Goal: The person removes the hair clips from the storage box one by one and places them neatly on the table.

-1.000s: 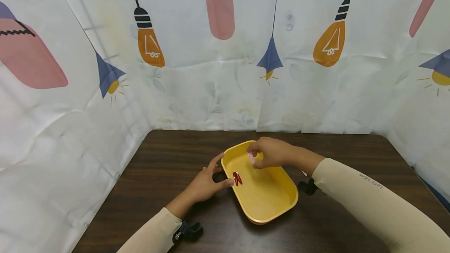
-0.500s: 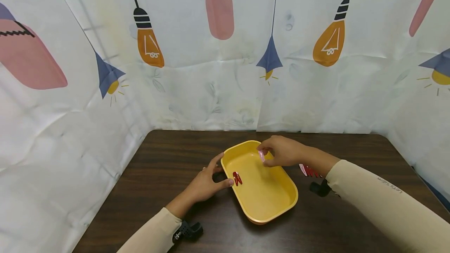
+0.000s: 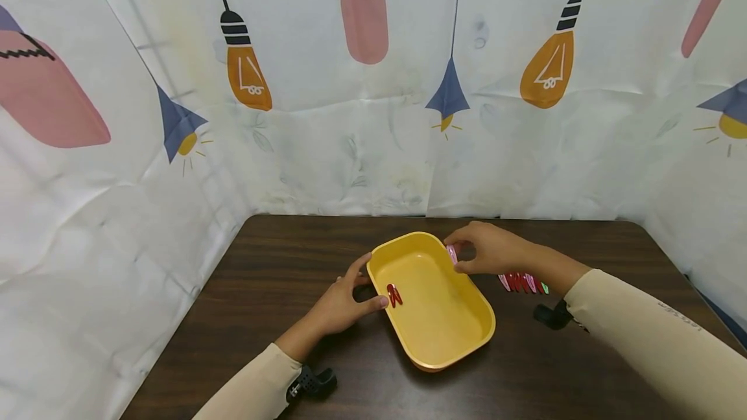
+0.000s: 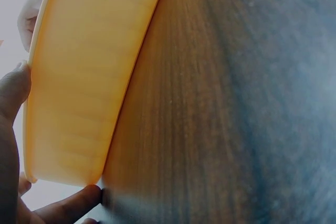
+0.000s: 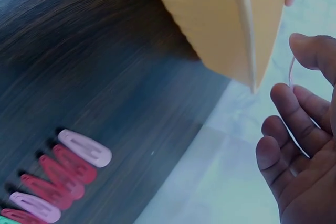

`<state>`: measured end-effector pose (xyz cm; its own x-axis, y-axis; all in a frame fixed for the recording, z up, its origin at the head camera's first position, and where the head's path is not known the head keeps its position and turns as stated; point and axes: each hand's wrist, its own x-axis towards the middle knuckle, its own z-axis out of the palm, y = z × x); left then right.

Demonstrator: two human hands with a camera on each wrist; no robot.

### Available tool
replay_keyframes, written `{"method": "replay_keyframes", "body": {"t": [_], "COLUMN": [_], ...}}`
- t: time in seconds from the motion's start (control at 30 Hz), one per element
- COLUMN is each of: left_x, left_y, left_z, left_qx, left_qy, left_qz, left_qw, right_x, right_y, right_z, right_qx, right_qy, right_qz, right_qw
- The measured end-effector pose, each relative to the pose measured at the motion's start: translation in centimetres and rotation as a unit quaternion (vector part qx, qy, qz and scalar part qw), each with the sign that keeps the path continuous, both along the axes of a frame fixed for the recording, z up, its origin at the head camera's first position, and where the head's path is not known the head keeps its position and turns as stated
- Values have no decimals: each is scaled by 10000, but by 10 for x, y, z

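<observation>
A yellow tray [image 3: 434, 316] stands on the table, with two red hair clips [image 3: 393, 295] lying inside near its left wall. My left hand [image 3: 341, 303] touches that side with spread, fairly straight fingers: the thumb at the rim, the index finger by the far left corner. In the left wrist view a finger also meets the tray's lower edge. My right hand [image 3: 493, 250] pinches a pink hair clip [image 3: 452, 254] between thumb and fingertip above the right rim. The right wrist view shows this clip edge-on as a thin strip.
Right of the tray, several pink, red and green hair clips [image 5: 84, 148] lie in a row on the dark wooden table [image 3: 303, 245], partly behind my right forearm in the head view. A patterned cloth [image 3: 350, 148] hangs behind and beside the table.
My right hand has moved right with the pink hair clip, from over the tray's inside to its right rim. More of the clip row now shows. My left hand stays put.
</observation>
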<state>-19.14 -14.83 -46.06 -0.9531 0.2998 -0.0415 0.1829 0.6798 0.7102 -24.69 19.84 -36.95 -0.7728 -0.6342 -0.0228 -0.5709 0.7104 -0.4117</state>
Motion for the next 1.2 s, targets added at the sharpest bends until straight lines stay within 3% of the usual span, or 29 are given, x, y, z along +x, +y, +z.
{"method": "replay_keyframes", "body": {"t": [0.43, 0.8, 1.2], "left_x": [0, 0, 2], "left_y": [-1, -1, 1], "left_z": [2, 1, 3], "left_qx": [-32, -64, -80], "left_qy": [-1, -39, -85], "left_qz": [35, -4, 22], "left_qw": [10000, 10000, 9999], "right_x": [3, 11, 18], "right_y": [30, 52, 75], "right_z": [-3, -7, -12], "right_qx": [-161, -152, -196], "right_qy": [-22, 237, 362], "right_qz": [-219, -255, -571], "right_qw": [9996, 9993, 9975]}}
